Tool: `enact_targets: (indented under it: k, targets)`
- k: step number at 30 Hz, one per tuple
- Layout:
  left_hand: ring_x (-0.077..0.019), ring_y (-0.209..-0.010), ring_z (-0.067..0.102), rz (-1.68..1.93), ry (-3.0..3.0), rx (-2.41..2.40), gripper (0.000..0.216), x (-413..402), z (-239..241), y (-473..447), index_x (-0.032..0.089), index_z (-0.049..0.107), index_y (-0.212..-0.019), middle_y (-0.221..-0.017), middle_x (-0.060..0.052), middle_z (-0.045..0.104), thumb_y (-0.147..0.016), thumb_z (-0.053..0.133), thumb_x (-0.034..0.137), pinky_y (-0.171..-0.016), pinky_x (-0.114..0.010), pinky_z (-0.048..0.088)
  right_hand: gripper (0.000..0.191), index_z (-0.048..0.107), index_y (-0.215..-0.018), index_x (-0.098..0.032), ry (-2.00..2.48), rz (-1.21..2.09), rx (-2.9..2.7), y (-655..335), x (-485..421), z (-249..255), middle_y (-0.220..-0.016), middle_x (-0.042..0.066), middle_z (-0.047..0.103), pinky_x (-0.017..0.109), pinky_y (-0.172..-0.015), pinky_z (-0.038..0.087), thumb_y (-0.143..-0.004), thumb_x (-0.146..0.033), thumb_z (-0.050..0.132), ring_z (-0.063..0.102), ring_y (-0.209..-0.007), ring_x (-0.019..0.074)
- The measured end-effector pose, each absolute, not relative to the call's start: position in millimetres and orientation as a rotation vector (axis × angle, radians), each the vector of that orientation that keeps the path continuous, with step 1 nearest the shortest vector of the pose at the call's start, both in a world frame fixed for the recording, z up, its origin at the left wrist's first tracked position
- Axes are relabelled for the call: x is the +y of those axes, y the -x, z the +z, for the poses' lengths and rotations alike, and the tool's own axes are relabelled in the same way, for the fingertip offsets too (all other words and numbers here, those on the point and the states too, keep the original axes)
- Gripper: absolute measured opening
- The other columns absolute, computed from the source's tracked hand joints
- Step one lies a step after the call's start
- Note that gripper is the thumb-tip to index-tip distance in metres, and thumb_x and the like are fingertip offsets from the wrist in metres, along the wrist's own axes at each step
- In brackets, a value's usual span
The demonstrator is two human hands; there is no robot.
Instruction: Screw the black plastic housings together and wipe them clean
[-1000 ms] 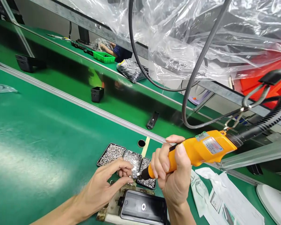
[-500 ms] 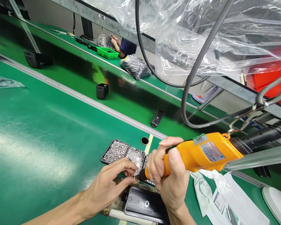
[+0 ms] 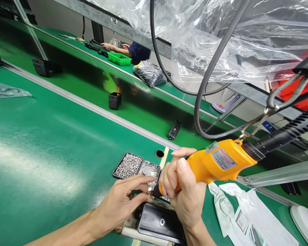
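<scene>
My right hand point(image 3: 186, 194) is wrapped round an orange electric screwdriver point(image 3: 218, 164) that hangs from a black cable. Its tip points down-left, just above a black plastic part point(image 3: 160, 223) lying in a fixture at the bottom edge. My left hand point(image 3: 122, 203) sits beside the tip with thumb and fingers pinched together by the driver bit; what they pinch is too small to make out. Just beyond my hands lie small black trays of silver screws point(image 3: 128, 165).
A conveyor belt point(image 3: 87, 89) carries a black box point(image 3: 114, 100) and a flat black part point(image 3: 174, 130). Another person's arm point(image 3: 118, 48) works by a green tray point(image 3: 119, 58) far back. Plastic sheeting point(image 3: 220, 37) hangs overhead. White papers point(image 3: 246, 215) lie at right.
The screwdriver tip dropped from over the screw trays toward the black part. My left hand stayed pinched at the tip. The view shifted slightly.
</scene>
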State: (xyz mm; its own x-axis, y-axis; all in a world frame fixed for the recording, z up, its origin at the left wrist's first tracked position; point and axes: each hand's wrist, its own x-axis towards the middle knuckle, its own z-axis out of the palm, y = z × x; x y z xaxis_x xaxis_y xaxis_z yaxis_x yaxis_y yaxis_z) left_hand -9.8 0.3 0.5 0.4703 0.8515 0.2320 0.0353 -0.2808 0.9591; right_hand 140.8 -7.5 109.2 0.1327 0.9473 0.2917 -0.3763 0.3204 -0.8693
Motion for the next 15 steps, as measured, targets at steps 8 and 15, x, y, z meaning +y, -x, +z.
enact_targets:
  k: [8,15]
  targets:
    - [-0.0145,-0.108,0.071,0.920,-1.679,0.866,0.052,3,-1,14,0.033,0.062,-0.141,-0.124,0.002,0.073,-0.091,0.074,0.025,-0.099,-0.024,0.058,0.013,0.059,-0.104,-0.023,0.742,1.035,-0.986,-148,-4,115,-0.054,-0.012,0.042,0.015,-0.038,0.041,-0.101,-0.036,0.062,0.035,-0.038,0.0032]
    - [-0.0214,-0.110,0.066,1.111,-2.086,0.622,0.050,-3,8,22,0.033,0.056,-0.142,-0.119,-0.003,0.072,-0.100,0.061,0.059,-0.095,-0.031,0.059,0.019,0.056,-0.099,-0.022,0.834,0.802,-1.004,-174,41,112,-0.052,-0.012,0.040,0.015,-0.036,0.038,-0.098,-0.037,0.067,0.035,-0.036,0.0041]
